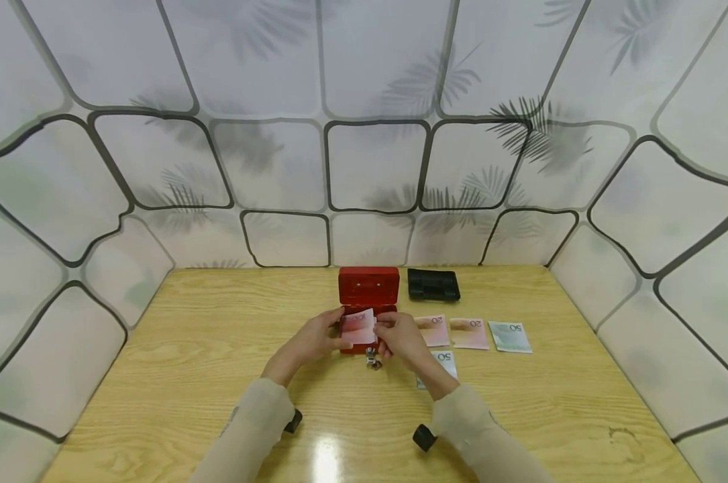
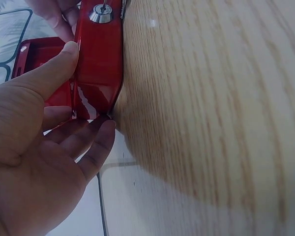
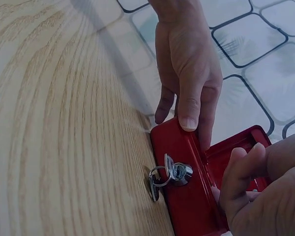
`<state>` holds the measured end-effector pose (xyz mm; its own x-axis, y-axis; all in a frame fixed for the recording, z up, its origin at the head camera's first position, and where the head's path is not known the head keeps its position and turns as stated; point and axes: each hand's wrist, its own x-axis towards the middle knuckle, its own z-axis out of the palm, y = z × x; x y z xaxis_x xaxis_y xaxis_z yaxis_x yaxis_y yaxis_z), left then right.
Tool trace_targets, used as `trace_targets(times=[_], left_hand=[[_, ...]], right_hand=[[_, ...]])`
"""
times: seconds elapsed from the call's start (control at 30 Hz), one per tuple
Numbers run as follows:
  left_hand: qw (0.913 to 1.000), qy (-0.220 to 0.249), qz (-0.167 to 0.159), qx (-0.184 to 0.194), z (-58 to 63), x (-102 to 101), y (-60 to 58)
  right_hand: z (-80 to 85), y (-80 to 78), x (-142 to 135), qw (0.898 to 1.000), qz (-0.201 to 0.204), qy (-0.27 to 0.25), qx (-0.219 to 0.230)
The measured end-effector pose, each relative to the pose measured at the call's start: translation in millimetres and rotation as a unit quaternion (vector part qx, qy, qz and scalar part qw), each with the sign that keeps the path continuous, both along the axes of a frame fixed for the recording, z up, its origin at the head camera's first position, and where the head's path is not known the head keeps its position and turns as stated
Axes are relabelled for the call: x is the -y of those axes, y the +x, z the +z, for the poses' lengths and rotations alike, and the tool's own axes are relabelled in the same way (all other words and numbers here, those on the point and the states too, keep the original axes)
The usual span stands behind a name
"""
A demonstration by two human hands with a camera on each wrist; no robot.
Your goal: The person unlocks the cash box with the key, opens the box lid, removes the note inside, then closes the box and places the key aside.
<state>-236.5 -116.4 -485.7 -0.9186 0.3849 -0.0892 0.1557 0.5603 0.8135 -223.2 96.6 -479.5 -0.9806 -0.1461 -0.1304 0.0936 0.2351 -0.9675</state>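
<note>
A small red cash box [image 1: 368, 287] stands on the table with its hinged lid raised toward the back. My left hand [image 1: 315, 337] grips its left end, the thumb [image 2: 64, 61] on the front rim and the fingers round the side. A pink banknote [image 1: 357, 330] marked 100 lies over the box's opening, slightly tilted. At its right edge, my right hand [image 1: 402, 340] pinches it between thumb and fingertips. A key with a ring [image 3: 160, 178] hangs from the silver lock [image 3: 182, 173] on the front. In the wrist views the note itself is hidden.
Right of the box lie two pink 20 notes, one nearer [image 1: 434, 330] and one farther [image 1: 469, 334], then a green 50 note [image 1: 510, 337]. Another 50 note [image 1: 446, 362] is partly covered by the right wrist. A black wallet [image 1: 433, 286] lies behind them.
</note>
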Motion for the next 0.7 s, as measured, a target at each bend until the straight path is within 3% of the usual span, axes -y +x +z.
trace_targets(times=[0.37, 0.7], left_hand=[[1.0, -0.005, -0.001, -0.003, -0.2, 0.4, -0.6], [0.9998, -0.014, -0.004, -0.011, 0.4, 1.5, -1.3]], right_hand=[[6.7, -14.1, 4.9, 0.999, 0.011, 0.053, -0.003], [6.5, -15.5, 12.3, 0.996, 0.001, 0.085, -0.011]])
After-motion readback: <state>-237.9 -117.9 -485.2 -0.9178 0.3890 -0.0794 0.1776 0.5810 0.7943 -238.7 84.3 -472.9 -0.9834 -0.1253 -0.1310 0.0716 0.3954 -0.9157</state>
